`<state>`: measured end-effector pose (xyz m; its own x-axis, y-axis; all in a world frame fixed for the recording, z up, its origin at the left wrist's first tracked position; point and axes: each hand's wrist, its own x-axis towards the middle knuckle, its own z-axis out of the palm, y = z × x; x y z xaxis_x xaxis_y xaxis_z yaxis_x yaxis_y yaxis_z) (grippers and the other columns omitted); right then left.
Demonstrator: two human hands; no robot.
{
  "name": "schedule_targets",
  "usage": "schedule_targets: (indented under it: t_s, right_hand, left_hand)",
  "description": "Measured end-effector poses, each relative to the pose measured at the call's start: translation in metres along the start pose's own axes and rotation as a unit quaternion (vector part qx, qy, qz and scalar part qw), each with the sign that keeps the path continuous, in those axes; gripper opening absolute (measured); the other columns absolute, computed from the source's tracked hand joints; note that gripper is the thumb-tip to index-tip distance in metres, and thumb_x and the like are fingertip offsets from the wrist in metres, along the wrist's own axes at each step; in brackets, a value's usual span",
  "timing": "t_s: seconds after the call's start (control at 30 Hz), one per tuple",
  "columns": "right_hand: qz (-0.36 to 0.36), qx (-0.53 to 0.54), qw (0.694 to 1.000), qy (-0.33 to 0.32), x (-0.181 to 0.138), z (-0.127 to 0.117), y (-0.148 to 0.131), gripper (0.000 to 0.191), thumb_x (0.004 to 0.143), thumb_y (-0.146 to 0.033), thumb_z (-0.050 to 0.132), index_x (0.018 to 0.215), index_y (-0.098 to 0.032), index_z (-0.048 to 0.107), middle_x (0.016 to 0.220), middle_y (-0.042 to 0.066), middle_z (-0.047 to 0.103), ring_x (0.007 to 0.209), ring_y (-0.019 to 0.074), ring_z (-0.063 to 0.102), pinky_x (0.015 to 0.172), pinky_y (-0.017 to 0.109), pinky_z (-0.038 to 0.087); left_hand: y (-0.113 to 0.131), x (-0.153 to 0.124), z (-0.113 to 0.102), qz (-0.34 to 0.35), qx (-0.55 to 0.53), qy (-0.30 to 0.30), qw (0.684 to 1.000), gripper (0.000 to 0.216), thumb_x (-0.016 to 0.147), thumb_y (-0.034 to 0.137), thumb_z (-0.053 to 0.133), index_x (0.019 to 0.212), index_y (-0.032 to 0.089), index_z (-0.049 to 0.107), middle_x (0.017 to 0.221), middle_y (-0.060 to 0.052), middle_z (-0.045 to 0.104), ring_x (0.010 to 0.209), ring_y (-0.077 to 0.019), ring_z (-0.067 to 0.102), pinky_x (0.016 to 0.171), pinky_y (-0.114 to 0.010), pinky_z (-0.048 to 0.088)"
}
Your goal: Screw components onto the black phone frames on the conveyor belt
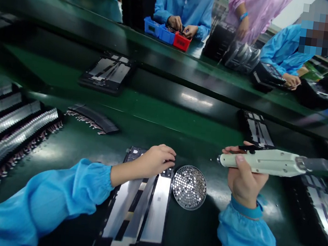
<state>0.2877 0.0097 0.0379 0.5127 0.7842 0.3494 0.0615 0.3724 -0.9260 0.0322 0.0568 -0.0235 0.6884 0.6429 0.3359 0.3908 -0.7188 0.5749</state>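
Ideally, with the left hand (158, 160) pressed curled on the panel frame's (138, 211) far end, the electric screwdriver (262, 160) gripped by the right hand (243, 180) is kept steady beside the round screw tray (189, 187).

Screw dish (189, 186) sits between the hands, panel (138, 207) under the left hand (156, 161), driver (267, 161) in the right hand (244, 176).

Bright blue smock sleeves with gathered elastic cuffs cover both arms; left hand (157, 161) and right hand (244, 180) are bare
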Motion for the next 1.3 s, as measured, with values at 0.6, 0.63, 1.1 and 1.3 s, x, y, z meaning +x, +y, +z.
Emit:
schedule_targets:
  t_s: [0.6, 0.63, 1.1, 1.3]
  right_hand:
    - [-0.013, -0.023, 0.999, 0.026, -0.007, 0.016, -0.019, 0.030, 0.072, -0.020, 0.070, 0.101, -0.019, 0.062, 0.055, -0.006, 0.056, 0.052, 0.0147, 0.052, 0.067, 0.037, 0.050]
    - [-0.013, -0.026, 0.999, 0.018, -0.012, 0.022, -0.025, 0.028, 0.073, -0.018, 0.070, 0.101, -0.019, 0.062, 0.054, -0.007, 0.055, 0.051, 0.0144, 0.052, 0.067, 0.037, 0.050]
    - [0.030, 0.000, 0.983, -0.183, -0.065, 0.084, -0.026, 0.023, 0.085, -0.010, 0.062, 0.103, -0.022, 0.068, 0.060, -0.004, 0.054, 0.051, 0.0140, 0.052, 0.060, 0.037, 0.048]
    - [0.035, -0.017, 0.981, -0.192, -0.065, 0.088, -0.025, 0.022, 0.085, -0.011, 0.061, 0.103, -0.023, 0.068, 0.058, -0.005, 0.054, 0.050, 0.0136, 0.052, 0.060, 0.037, 0.049]
  left_hand:
    - [0.011, -0.022, -0.018, 0.076, 0.233, -0.139, 0.960, 0.053, 0.098, 0.052, 0.052, 0.138, 0.019, 0.061, 0.143, -0.022, 0.056, 0.110, -0.0397, 0.067, 0.086, -0.052, 0.053]
    - [0.012, -0.023, -0.019, 0.073, 0.239, -0.136, 0.959, 0.054, 0.097, 0.053, 0.052, 0.139, 0.019, 0.060, 0.140, -0.025, 0.058, 0.108, -0.0397, 0.068, 0.084, -0.051, 0.054]
    - [0.039, -0.053, -0.001, 0.069, 0.234, -0.038, 0.969, 0.048, 0.100, 0.042, 0.044, 0.132, 0.011, 0.063, 0.119, -0.027, 0.068, 0.103, -0.0406, 0.068, 0.087, -0.053, 0.049]
    - [0.038, -0.052, 0.001, 0.061, 0.227, -0.028, 0.972, 0.048, 0.100, 0.041, 0.044, 0.131, 0.012, 0.065, 0.120, -0.025, 0.069, 0.103, -0.0406, 0.068, 0.087, -0.054, 0.048]
